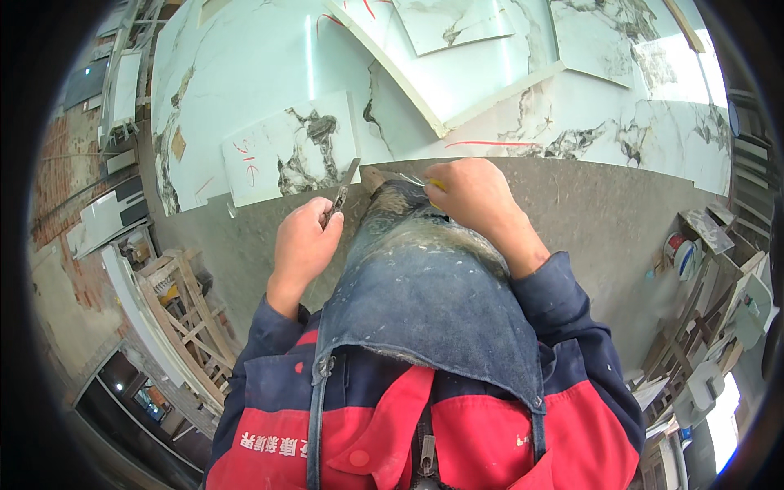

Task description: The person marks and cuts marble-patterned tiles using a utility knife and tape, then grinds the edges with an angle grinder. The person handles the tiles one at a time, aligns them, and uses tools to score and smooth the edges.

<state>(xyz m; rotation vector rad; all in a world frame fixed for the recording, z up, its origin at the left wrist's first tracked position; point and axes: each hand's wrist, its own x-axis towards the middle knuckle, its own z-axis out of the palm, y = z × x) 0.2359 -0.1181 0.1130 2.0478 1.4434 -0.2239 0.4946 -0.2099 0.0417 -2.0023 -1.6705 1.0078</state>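
My left hand is closed around a slim tool with a flat metal blade, its tip pointing up toward the slab edge. The tool's exact kind cannot be made out. Just over the lap of the dusty denim apron, my right hand is curled round a small yellow thing with thin pale strands beside it; the fingers hide most of it. Beyond both hands lies a large white marble-patterned slab. A smaller marbled piece with red marks rests on it, close to my left hand.
More marbled pieces and a corner-shaped strip lie on the slab. A wooden frame stands at left. At right are a white and red bucket and stacked offcuts near wooden racks. Grey floor shows below the slab.
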